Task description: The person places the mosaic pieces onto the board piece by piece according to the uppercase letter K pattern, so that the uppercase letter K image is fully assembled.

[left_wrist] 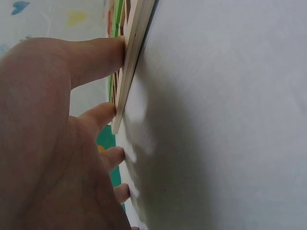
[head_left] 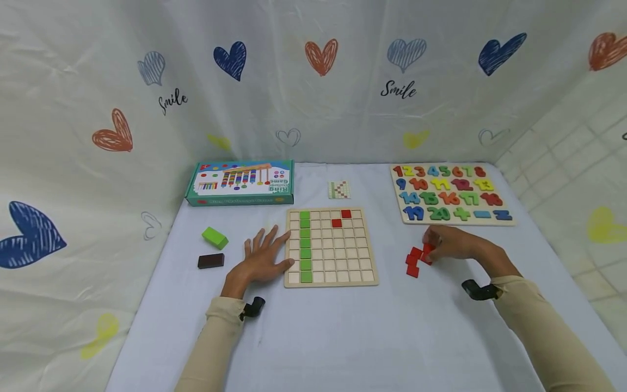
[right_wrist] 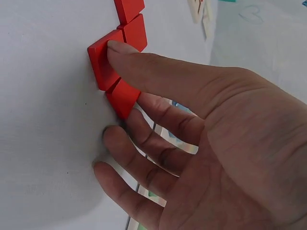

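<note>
A wooden grid board (head_left: 343, 261) lies in the middle of the table, with a column of green tiles (head_left: 306, 243) near its left side and two red tiles (head_left: 336, 223) toward its upper right. My left hand (head_left: 262, 261) rests at the board's left edge, fingers spread; its thumb and index finger touch the rim in the left wrist view. Right of the board, several loose red tiles (head_left: 412, 270) lie in a cluster. There my right hand (head_left: 453, 243) pinches a red tile (right_wrist: 100, 64), thumb on its face, fingers behind and partly hidden.
A small pattern card (head_left: 339, 189) lies behind the board. At the back left is a game box (head_left: 240, 185); a number puzzle (head_left: 453, 195) lies at the back right. A green block (head_left: 214, 238) and a dark brown block (head_left: 211, 261) sit left of my left hand.
</note>
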`<state>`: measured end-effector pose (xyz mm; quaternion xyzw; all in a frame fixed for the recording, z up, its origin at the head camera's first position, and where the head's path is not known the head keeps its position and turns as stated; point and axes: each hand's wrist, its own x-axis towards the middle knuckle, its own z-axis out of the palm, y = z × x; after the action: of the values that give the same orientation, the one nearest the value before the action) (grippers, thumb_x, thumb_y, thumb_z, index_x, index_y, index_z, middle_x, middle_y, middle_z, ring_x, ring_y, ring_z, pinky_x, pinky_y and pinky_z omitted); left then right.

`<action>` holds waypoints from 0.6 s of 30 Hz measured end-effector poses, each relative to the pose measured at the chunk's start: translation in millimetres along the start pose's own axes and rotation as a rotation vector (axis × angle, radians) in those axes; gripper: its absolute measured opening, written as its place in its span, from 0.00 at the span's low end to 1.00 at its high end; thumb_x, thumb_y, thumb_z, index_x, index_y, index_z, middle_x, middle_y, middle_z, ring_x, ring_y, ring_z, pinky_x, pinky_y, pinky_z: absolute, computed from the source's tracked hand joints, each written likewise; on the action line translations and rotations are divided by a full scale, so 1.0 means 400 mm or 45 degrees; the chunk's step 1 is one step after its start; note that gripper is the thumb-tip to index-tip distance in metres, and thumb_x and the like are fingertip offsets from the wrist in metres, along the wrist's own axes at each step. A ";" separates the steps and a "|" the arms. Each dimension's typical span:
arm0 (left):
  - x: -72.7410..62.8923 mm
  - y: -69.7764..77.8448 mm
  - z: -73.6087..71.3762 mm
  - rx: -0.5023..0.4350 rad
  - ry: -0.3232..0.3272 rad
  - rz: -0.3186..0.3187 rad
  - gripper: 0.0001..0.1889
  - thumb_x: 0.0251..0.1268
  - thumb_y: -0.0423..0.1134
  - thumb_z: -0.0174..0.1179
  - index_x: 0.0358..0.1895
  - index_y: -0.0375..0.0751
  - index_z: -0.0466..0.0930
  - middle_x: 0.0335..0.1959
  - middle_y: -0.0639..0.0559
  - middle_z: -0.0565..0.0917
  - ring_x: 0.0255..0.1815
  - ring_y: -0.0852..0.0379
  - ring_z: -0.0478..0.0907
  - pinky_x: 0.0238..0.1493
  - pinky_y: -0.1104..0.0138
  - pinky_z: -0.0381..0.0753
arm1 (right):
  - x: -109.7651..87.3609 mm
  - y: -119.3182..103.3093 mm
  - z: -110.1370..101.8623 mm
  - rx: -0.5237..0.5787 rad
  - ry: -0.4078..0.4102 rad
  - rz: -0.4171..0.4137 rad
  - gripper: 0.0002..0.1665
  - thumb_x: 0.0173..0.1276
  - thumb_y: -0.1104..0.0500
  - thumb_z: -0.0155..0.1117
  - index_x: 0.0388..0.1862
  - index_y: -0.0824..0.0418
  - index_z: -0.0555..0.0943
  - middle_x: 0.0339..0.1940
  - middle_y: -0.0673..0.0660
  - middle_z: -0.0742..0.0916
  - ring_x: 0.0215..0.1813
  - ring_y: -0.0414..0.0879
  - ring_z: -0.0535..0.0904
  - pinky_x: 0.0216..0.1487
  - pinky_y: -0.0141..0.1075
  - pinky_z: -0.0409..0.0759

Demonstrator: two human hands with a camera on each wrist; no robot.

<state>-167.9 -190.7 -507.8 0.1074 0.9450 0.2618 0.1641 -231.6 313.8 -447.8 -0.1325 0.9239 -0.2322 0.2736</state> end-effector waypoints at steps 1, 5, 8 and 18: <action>0.000 -0.001 0.000 0.000 -0.001 -0.003 0.42 0.77 0.61 0.55 0.88 0.57 0.50 0.90 0.45 0.40 0.88 0.34 0.27 0.79 0.30 0.25 | 0.000 0.001 0.000 0.007 -0.007 0.013 0.30 0.62 0.55 0.83 0.55 0.65 0.76 0.49 0.61 0.82 0.53 0.56 0.77 0.53 0.50 0.85; 0.002 -0.005 0.002 0.001 0.002 0.000 0.42 0.77 0.61 0.56 0.88 0.58 0.51 0.90 0.46 0.40 0.88 0.35 0.28 0.79 0.30 0.26 | -0.006 0.001 0.000 0.012 -0.013 0.068 0.31 0.63 0.53 0.82 0.55 0.66 0.75 0.50 0.63 0.82 0.54 0.59 0.77 0.55 0.54 0.84; 0.004 -0.008 0.003 0.008 0.001 0.002 0.42 0.77 0.61 0.55 0.88 0.59 0.50 0.90 0.46 0.40 0.88 0.35 0.28 0.79 0.29 0.27 | -0.015 0.000 0.000 0.020 -0.011 0.088 0.31 0.64 0.53 0.81 0.55 0.67 0.75 0.50 0.64 0.83 0.54 0.60 0.77 0.56 0.55 0.84; 0.002 -0.006 0.000 0.017 0.005 -0.012 0.42 0.77 0.61 0.56 0.88 0.58 0.51 0.90 0.46 0.40 0.88 0.35 0.28 0.79 0.29 0.27 | -0.031 0.014 0.012 0.047 0.068 0.042 0.25 0.70 0.55 0.76 0.53 0.67 0.74 0.47 0.60 0.84 0.51 0.55 0.78 0.51 0.48 0.84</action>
<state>-168.8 -192.7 -509.1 0.1036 0.9475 0.2551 0.1629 -219.3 321.5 -448.5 -0.1060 0.9285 -0.2483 0.2550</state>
